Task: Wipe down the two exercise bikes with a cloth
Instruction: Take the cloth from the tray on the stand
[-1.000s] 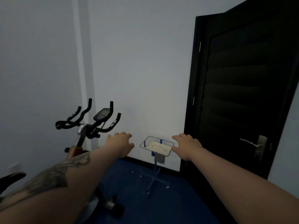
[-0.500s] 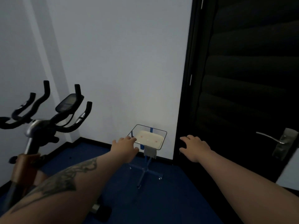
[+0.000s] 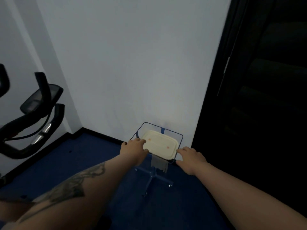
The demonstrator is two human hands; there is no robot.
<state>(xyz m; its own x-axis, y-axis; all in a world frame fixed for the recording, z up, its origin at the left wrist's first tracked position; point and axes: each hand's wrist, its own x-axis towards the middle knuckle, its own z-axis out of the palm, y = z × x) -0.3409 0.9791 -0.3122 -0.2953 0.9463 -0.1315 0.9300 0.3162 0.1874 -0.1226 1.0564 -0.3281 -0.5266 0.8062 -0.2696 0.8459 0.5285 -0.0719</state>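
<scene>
I saw the black door [image 3: 265, 97] at right, one exercise bike [image 3: 33, 117] at left. Between them stood a blue stand [image 3: 154, 176] bearing a cream tray [image 3: 160, 144], a grey cloth [image 3: 158, 164] hanging from its front. My left hand [image 3: 133, 151] and right hand [image 3: 191, 159] flanked the tray, each grip open, fingers relaxed.

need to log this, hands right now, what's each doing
left hand: open, holds nothing, at the tray rim
right hand: open, holds nothing
</scene>
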